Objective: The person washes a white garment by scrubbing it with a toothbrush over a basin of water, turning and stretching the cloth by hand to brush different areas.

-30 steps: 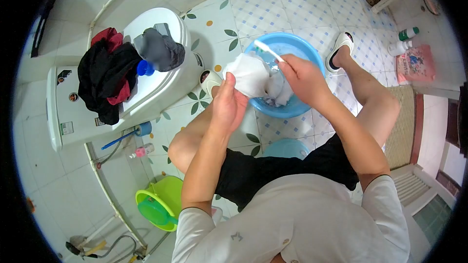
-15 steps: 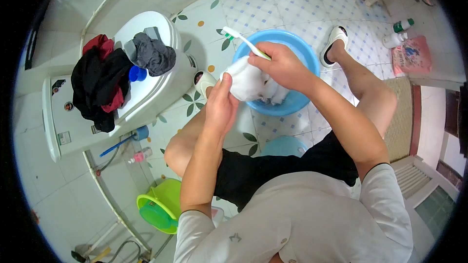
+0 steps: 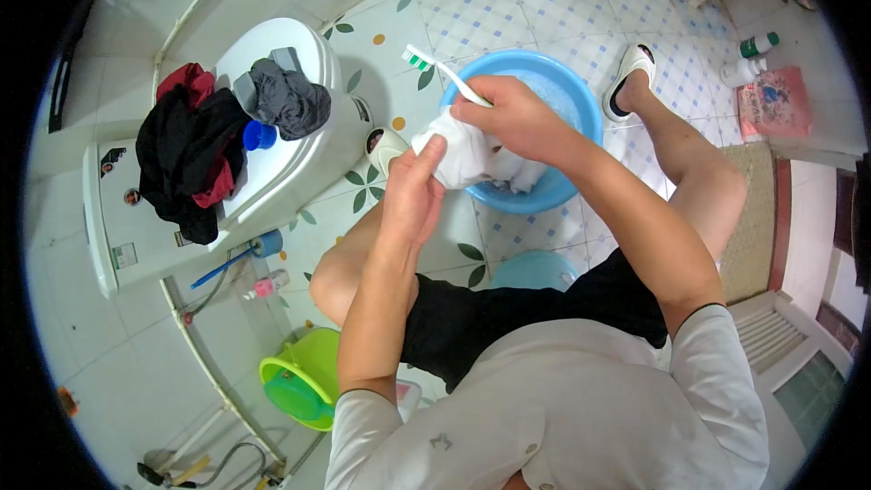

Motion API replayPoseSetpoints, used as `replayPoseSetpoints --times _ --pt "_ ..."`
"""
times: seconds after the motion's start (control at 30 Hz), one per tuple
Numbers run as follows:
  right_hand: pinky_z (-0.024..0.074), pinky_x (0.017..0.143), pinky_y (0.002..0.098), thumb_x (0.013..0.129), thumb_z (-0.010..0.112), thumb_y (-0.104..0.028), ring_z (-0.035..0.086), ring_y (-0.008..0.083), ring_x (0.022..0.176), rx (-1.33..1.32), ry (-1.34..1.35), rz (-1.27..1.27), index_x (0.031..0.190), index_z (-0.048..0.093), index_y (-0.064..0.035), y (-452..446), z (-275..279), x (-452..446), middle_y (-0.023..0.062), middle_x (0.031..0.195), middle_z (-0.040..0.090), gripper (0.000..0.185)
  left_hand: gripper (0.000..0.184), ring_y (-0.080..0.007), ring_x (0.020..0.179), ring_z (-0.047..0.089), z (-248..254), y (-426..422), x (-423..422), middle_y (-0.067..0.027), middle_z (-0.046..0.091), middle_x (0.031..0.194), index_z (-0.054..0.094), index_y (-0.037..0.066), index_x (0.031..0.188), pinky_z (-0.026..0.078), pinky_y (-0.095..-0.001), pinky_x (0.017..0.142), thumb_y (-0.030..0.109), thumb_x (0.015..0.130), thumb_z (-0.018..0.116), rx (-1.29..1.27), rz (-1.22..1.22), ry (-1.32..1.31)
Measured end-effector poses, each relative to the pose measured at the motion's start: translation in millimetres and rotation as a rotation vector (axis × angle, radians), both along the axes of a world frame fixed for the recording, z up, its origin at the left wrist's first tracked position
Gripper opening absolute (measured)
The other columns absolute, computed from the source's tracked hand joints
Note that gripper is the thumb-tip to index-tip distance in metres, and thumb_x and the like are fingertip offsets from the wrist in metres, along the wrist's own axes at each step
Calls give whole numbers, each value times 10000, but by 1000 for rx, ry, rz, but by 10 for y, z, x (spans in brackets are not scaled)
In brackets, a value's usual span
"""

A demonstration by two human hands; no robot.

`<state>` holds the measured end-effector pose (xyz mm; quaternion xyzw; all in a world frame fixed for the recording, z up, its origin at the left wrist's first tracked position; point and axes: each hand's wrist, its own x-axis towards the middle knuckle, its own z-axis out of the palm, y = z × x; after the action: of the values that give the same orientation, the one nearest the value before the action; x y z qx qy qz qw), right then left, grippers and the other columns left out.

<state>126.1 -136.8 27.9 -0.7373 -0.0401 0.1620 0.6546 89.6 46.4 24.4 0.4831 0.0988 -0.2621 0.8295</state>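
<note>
My left hand [image 3: 415, 189] grips the left side of a bunched white cloth [image 3: 461, 156], thumb on top. My right hand [image 3: 508, 118] is closed round the handle of a white toothbrush [image 3: 463, 85], and its fingers also touch the cloth's upper edge. The brush head, with green and white bristles, points up and left, clear of the cloth. Below both hands stands a blue basin [image 3: 588, 118] with sudsy water, and part of the white cloth hangs down into it.
Dark and red clothes [image 3: 186, 154], a grey cloth [image 3: 295, 100] and a blue cup [image 3: 259, 135] lie on the toilet [image 3: 272, 36] at left. A green bucket [image 3: 318, 354], a pink bottle [image 3: 269, 284] and a light-blue stool [image 3: 531, 269] are nearer. Bottles [image 3: 742, 72] stand at right.
The toothbrush has swung from over the basin to point up and left past its rim. My right hand has moved left, onto the cloth's upper edge. My left hand still grips the cloth.
</note>
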Motion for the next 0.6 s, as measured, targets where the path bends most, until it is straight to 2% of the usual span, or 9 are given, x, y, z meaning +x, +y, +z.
replayPoseSetpoints --times 0.13,0.33,0.4,0.6 --pt "430 610 266 904 578 -238 511 81 688 -13 12 28 952 649 15 33 -20 31 10 758 591 267 402 -210 1102 587 -29 -15 2 -127 594 1210 501 -70 1252 455 -368 963 209 964 525 53 -16 1" --pt "419 603 263 901 583 -237 498 79 673 -42 20 41 943 649 21 0 -77 66 10 736 585 270 377 -208 1094 592 -63 5 -4 -115 601 1202 516 -46 1245 458 -369 962 208 966 523 -25 2 33" --pt "415 599 264 898 585 -235 496 79 671 -53 28 45 941 649 22 -3 -87 66 12 735 584 269 329 -143 911 620 -36 -12 -11 -45 639 1099 539 48 1206 475 -286 688 250 947 553 -21 2 40" --pt "407 587 271 885 594 -235 489 81 661 -57 -42 46 929 649 15 15 -84 65 9 720 572 259 318 -112 823 606 -4 -12 -11 -23 643 1034 550 69 1188 436 -246 580 277 947 553 -14 18 57"
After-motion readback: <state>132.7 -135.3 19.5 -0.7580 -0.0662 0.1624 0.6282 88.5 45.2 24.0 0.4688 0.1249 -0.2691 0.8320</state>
